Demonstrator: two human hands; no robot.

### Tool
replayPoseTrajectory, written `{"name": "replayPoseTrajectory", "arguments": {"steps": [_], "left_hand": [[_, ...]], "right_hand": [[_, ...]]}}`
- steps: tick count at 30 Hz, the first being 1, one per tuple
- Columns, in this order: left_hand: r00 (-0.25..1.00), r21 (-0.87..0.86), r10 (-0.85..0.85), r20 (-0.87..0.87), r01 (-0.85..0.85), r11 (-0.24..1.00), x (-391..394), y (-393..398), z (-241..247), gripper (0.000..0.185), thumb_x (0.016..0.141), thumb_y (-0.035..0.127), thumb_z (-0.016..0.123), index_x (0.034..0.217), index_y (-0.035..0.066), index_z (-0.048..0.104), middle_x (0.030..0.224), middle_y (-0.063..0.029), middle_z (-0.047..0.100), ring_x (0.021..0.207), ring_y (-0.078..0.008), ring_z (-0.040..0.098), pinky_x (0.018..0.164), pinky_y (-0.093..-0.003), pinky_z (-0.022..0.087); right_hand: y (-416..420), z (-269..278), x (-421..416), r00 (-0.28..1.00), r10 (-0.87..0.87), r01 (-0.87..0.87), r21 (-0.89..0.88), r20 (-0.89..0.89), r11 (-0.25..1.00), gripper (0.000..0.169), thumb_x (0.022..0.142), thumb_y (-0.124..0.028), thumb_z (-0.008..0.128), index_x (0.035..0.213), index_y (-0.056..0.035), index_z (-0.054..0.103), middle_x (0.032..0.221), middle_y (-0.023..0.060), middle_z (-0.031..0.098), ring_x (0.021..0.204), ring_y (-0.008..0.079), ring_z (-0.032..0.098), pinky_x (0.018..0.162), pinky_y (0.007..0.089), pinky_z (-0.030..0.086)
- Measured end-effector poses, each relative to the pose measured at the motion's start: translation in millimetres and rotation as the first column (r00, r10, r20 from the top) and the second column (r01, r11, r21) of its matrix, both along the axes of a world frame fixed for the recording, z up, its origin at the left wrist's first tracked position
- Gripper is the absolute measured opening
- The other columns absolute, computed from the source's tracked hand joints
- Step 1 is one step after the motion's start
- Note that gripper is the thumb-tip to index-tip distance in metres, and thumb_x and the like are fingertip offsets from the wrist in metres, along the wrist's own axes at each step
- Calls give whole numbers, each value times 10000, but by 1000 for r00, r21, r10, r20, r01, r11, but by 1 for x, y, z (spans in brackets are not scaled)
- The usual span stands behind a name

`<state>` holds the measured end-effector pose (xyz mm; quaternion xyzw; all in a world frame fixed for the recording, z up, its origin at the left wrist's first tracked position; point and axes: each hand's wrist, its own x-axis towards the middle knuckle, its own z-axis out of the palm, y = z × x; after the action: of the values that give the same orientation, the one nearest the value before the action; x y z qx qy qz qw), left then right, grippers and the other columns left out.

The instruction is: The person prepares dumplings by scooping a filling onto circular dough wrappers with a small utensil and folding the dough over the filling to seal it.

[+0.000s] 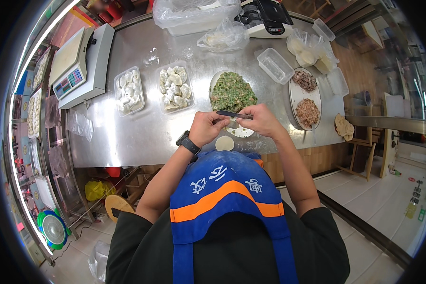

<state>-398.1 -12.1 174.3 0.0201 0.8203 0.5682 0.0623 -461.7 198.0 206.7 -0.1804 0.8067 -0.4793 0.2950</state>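
Observation:
Both hands are together over the near edge of a white oval plate (241, 132) heaped with green chopped filling (232, 92). My right hand (260, 120) grips a narrow dark metal spreader (230, 113), its blade pointing left across the fingers of my left hand (208, 127). The thumb and fingers of my left hand are curled close together; whether a wrapper lies between them cannot be told. A round dough wrapper (224, 143) rests on the steel table just in front of the apron. Left of the plate, a clear plastic tray (192, 103) holds floured dumplings (176, 85).
Another dumpling tray (142, 101) and a digital scale (70, 78) stand at left. To the right are an empty plastic container (275, 65) and an oval plate (317, 93) with two meat fillings. Plastic bags (225, 37) and a white tub (188, 30) line the far side.

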Motion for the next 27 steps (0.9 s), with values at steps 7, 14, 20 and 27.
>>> {"name": "replayPoseTrajectory", "arguments": {"steps": [7, 14, 20, 27], "left_hand": [[1000, 26, -5, -13, 6, 1000, -1, 2, -4, 139, 801, 139, 726, 913, 56, 732, 708, -124, 692, 554, -129, 632, 540, -274, 484], [999, -5, -7, 48, 7, 1000, -2, 1, 0, 144, 805, 140, 728, 912, 43, 732, 698, -114, 694, 577, -122, 645, 558, -267, 496], [998, 26, -3, 60, 2, 1000, -2, -2, -3, 150, 812, 136, 724, 922, 35, 730, 744, -109, 710, 620, -111, 656, 587, -255, 507], [986, 208, 44, 161, -78, 975, -2, -9, -20, 144, 834, 115, 709, 937, 16, 725, 755, -74, 716, 628, -65, 603, 587, -226, 483]], "right_hand": [[-2, 0, -2, 999, 43, -42, 18, -31, 999, 179, 772, -168, 678, 834, 0, 688, 649, 96, 637, 574, 120, 536, 568, 290, 443], [-1, -5, -2, 999, 5, -5, 3, -38, 1000, 132, 779, -112, 680, 820, 13, 682, 624, 1, 598, 592, 57, 515, 536, 247, 421], [3, -15, -4, 974, -225, 225, -154, 16, 962, 163, 755, -82, 676, 874, 28, 674, 663, -3, 596, 606, 61, 508, 555, 240, 419], [20, -70, -29, 901, -423, 423, -28, -97, 906, 183, 769, -93, 720, 905, 26, 693, 732, 15, 654, 636, 72, 552, 591, 254, 452]]}}
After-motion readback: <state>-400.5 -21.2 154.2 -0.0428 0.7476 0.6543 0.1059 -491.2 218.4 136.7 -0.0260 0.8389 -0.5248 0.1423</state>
